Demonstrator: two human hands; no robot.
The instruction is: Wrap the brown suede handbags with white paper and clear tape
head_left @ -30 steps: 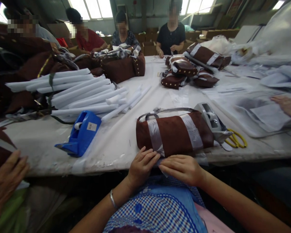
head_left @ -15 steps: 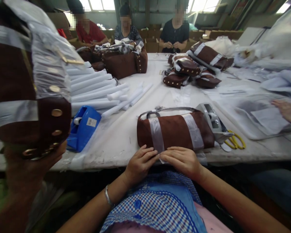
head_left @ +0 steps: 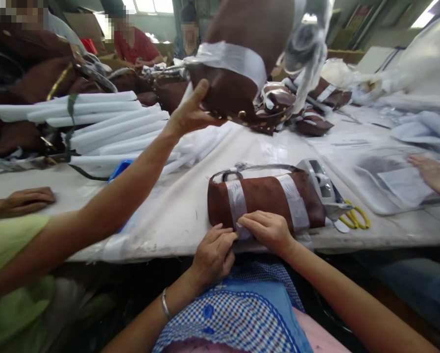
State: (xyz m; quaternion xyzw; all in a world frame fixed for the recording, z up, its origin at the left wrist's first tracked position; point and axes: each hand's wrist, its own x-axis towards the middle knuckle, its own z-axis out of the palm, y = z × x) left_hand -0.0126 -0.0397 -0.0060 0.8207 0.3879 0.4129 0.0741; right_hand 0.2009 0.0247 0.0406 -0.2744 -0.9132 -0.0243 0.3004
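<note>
A brown handbag (head_left: pixel 262 198) lies on its side in front of me, with two pale wrapping strips around its body and covered handles at its far side. My right hand (head_left: pixel 269 229) presses its closed fingertips to the left wrapping strip (head_left: pixel 236 196), at the bag's lower front. Just left of it, my left hand (head_left: pixel 214 255) is curled by the table's edge, its fingertips near the foot of that strip; what they hold, if anything, is hidden. Against the bag's right end stands a grey tape dispenser (head_left: pixel 320 181). Yellow-handled scissors (head_left: pixel 358 215) lie beside it.
From the left, a co-worker's hand (head_left: pixel 196 110) holds another wrapped bag (head_left: pixel 234 63) over the table. White rolls (head_left: pixel 113 132) and a partly hidden blue dispenser (head_left: pixel 120 169) lie left. Wrapped bags (head_left: pixel 313 120) are piled behind. Another person's hand (head_left: pixel 435 176) rests on plastic at right.
The co-worker's bag has swung from the far left to above the table's middle. My right hand has moved up onto the strip; my left hand's fingers have curled in. The bag before me stays put.
</note>
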